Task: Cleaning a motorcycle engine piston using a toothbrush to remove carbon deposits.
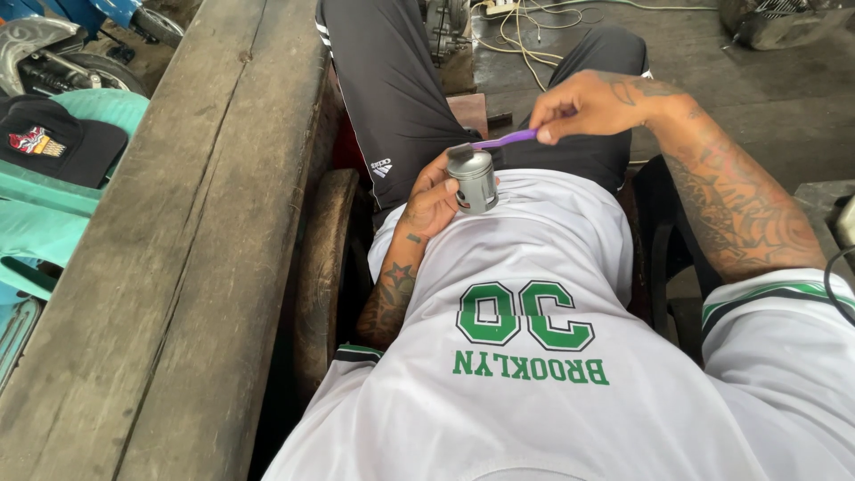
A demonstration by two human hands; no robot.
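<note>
Worn grey wooden planks run up the left side of the view, beside a seated person seen from their own head, on a dark concrete floor.

Nearest is the person's white jersey with green lettering and green-trimmed sleeves, filling the lower part of the view. Just past the lettering, the left hand rests against the belly, its fingers wrapped around a small grey metal cylinder that looks like an engine piston, standing roughly upright on the jersey. The tattooed left forearm lies along the dark curved rim of the seat.

Above the cylinder, the right hand comes in from the right on a heavily tattooed arm. Its fingers pinch the end of a purple toothbrush, whose head lies on the cylinder's top face. Both hands are therefore closed on something: the left on the cylinder, the right on the brush handle.

Beyond the hands, black track trousers with white stripes cover the legs, which stretch away up the view.

Farther off, pale cables lie tangled on the floor. At the far left a black cap sits on a turquoise plastic chair, with part of a blue motorbike behind.
</note>
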